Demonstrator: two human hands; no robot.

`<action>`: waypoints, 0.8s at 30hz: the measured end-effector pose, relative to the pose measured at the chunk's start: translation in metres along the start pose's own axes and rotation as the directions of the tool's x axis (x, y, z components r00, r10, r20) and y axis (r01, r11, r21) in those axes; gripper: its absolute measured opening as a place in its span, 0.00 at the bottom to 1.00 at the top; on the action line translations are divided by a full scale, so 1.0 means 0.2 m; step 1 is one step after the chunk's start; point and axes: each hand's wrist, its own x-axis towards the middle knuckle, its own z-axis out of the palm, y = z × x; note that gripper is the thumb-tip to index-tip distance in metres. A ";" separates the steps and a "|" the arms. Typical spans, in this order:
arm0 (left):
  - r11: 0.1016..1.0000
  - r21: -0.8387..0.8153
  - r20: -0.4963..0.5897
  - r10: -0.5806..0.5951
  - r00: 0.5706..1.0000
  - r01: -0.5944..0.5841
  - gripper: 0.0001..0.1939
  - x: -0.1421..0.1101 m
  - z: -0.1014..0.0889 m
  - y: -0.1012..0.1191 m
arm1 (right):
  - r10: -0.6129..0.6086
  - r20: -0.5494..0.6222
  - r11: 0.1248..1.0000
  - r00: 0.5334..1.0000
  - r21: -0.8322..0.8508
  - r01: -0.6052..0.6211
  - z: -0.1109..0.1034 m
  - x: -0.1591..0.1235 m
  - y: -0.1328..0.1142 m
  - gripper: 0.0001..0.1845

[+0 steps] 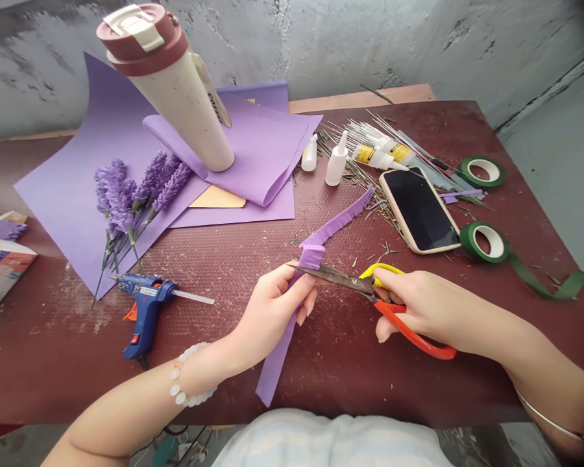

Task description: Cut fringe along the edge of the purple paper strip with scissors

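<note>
My left hand (272, 311) pinches a long strip of purple crepe paper (272, 376), whose upper part is cut into a fine fringe and curls away toward the phone. My right hand (421, 305) grips a pair of scissors (350, 280) with yellow and orange-red handles. Its long steel blades point left and reach across the strip just above my left fingers. The blades lie against the paper, and the fringe partly hides where they meet it.
Purple paper sheets, purple paper lavender stems (131, 194) and a cream tumbler (175, 91) lie at the back left. A blue glue gun (146, 314) rests near my left arm. To the right are a phone (421, 209), green tape rolls (484, 241), glue bottles (336, 162) and scattered thin stems.
</note>
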 end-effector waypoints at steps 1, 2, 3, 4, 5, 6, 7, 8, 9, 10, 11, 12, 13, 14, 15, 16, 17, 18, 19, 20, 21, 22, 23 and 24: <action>1.000 -0.001 -0.002 -0.001 1.000 0.001 0.19 0.00 0.00 0.00 | -0.007 0.011 1.000 1.000 0.014 0.007 0.00 0.00 0.00 0.18; 1.000 -0.001 -0.004 -0.001 1.000 0.001 0.19 0.00 0.00 0.00 | -0.012 0.019 1.000 1.000 0.019 0.011 0.00 0.00 0.00 0.16; 1.000 -0.002 -0.003 -0.003 1.000 0.003 0.19 0.00 0.00 -0.01 | -0.014 0.022 1.000 1.000 0.019 0.014 0.00 -0.01 0.00 0.15; 1.000 -0.002 -0.003 -0.004 1.000 0.004 0.19 0.00 0.00 -0.01 | -0.013 0.022 1.000 1.000 0.015 0.012 0.00 -0.01 0.00 0.15; 1.000 -0.002 -0.003 -0.006 1.000 0.006 0.19 0.01 0.00 -0.01 | -0.009 0.019 1.000 1.000 0.014 0.009 0.00 -0.01 0.00 0.16; 1.000 -0.002 -0.004 -0.008 1.000 0.008 0.19 0.01 0.00 -0.02 | -0.005 0.015 1.000 1.000 0.014 0.005 0.00 -0.01 0.00 0.16; 1.000 -0.002 -0.007 -0.011 1.000 0.011 0.19 0.01 0.00 -0.02 | -0.001 0.010 1.000 1.000 0.015 0.001 0.00 -0.01 0.01 0.18; 1.000 -0.002 -0.012 -0.014 1.000 0.014 0.19 0.01 0.00 -0.02 | 0.002 0.001 1.000 1.000 0.014 -0.002 0.00 -0.01 0.01 0.19; 1.000 -0.002 -0.017 -0.017 1.000 0.017 0.20 0.01 0.00 -0.02 | 0.002 -0.006 1.000 1.000 0.011 -0.002 0.01 -0.01 0.01 0.19; 1.000 -0.005 -0.022 -0.020 1.000 0.020 0.20 0.01 0.00 -0.02 | -0.001 -0.010 1.000 1.000 0.009 0.001 0.01 -0.01 0.02 0.19; 1.000 -0.008 -0.024 -0.024 0.999 0.024 0.20 0.01 0.00 -0.02 | -0.006 -0.011 1.000 1.000 0.012 0.006 0.01 -0.01 0.02 0.18; 1.000 -0.011 -0.024 -0.028 0.999 0.027 0.21 0.01 0.01 -0.02 | -0.013 -0.007 1.000 1.000 0.022 0.013 0.01 -0.01 0.03 0.18; 0.999 -0.014 -0.022 -0.030 0.999 0.030 0.21 0.01 0.01 -0.02 | -0.019 -0.002 0.999 1.000 0.039 0.019 0.00 -0.01 0.03 0.17; 0.999 -0.016 -0.019 -0.033 0.999 0.032 0.21 0.00 0.00 -0.01 | -0.026 0.009 0.998 1.000 0.063 0.025 0.00 -0.02 0.03 0.16; 0.999 -0.020 -0.016 -0.035 0.999 0.035 0.21 0.00 0.00 -0.01 | -0.028 0.019 0.996 0.999 0.087 0.026 -0.01 -0.02 0.03 0.15; 0.999 -0.025 -0.011 -0.037 0.999 0.037 0.20 0.00 0.00 -0.01 | -0.023 0.034 0.994 0.999 0.111 0.020 -0.01 -0.02 0.03 0.15; 0.999 -0.034 -0.003 -0.038 0.999 0.038 0.20 0.00 0.00 -0.01 | -0.014 0.054 0.991 0.998 0.132 0.007 -0.02 -0.03 0.03 0.15; 0.998 -0.049 0.009 -0.038 0.999 0.039 0.19 -0.01 0.00 -0.01 | -0.002 0.078 0.988 0.997 0.152 -0.010 -0.02 -0.04 0.03 0.15; 0.997 -0.068 0.022 -0.038 0.999 0.039 0.18 -0.01 0.00 -0.01 | 0.004 0.102 0.985 0.995 0.170 -0.021 -0.03 -0.04 0.03 0.15; 0.995 -0.091 0.036 -0.038 0.999 0.041 0.17 -0.01 -0.01 -0.02 | 0.001 0.120 0.982 0.993 0.189 -0.024 -0.03 -0.04 0.03 0.15; 0.992 -0.116 0.048 -0.036 0.998 0.041 0.18 -0.02 -0.01 -0.02 | -0.013 0.133 0.977 0.991 0.211 -0.016 -0.03 -0.04 0.04 0.16; 0.989 -0.140 0.058 -0.031 0.998 0.039 0.19 -0.02 -0.01 -0.02 | -0.034 0.145 0.971 0.989 0.240 -0.002 -0.03 -0.04 0.06 0.17; 0.986 -0.161 0.065 -0.026 0.998 0.037 0.20 -0.02 -0.01 -0.03 | -0.056 0.162 0.961 0.985 0.278 0.009 -0.03 -0.04 0.08 0.18; 0.984 -0.176 0.067 -0.023 0.997 0.035 0.21 -0.02 -0.01 -0.03 | -0.075 0.182 0.947 0.980 0.320 0.013 -0.02 -0.03 0.11 0.20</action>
